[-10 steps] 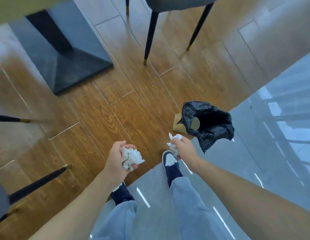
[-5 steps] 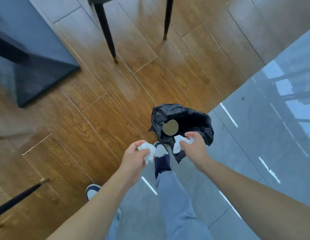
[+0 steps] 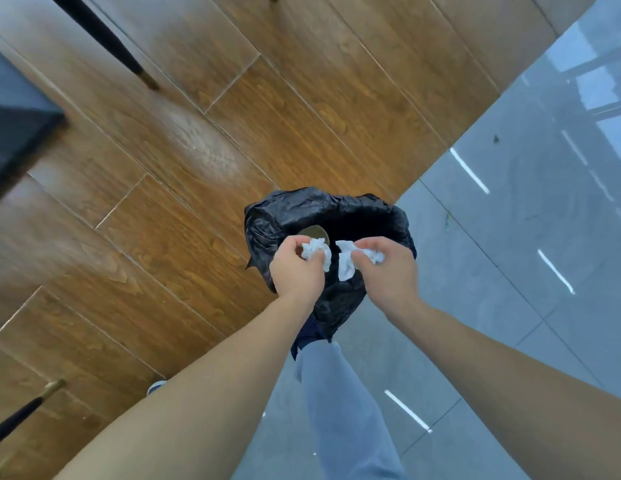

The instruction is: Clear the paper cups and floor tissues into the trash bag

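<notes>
A black trash bag (image 3: 295,209) stands open on the floor where the wood planks meet the grey tiles. Inside it, the brown bottom of a paper cup (image 3: 312,232) shows at the left of the opening. My left hand (image 3: 295,268) is over the bag's mouth, closed on a crumpled white tissue (image 3: 314,251). My right hand (image 3: 388,271) is beside it, also over the opening, gripping a second white tissue (image 3: 347,263) that hangs down from the fingers. The two hands are a small gap apart.
A black chair leg (image 3: 108,43) slants across the wood floor at the upper left. A dark table base (image 3: 14,133) sits at the left edge. Another chair leg (image 3: 21,414) lies at the lower left. My leg (image 3: 347,410) and shoe (image 3: 311,332) are just behind the bag.
I have stepped up to the bag. Both hands, each still holding its tissue, have moved forward from in front of my feet to above the bag's opening.
</notes>
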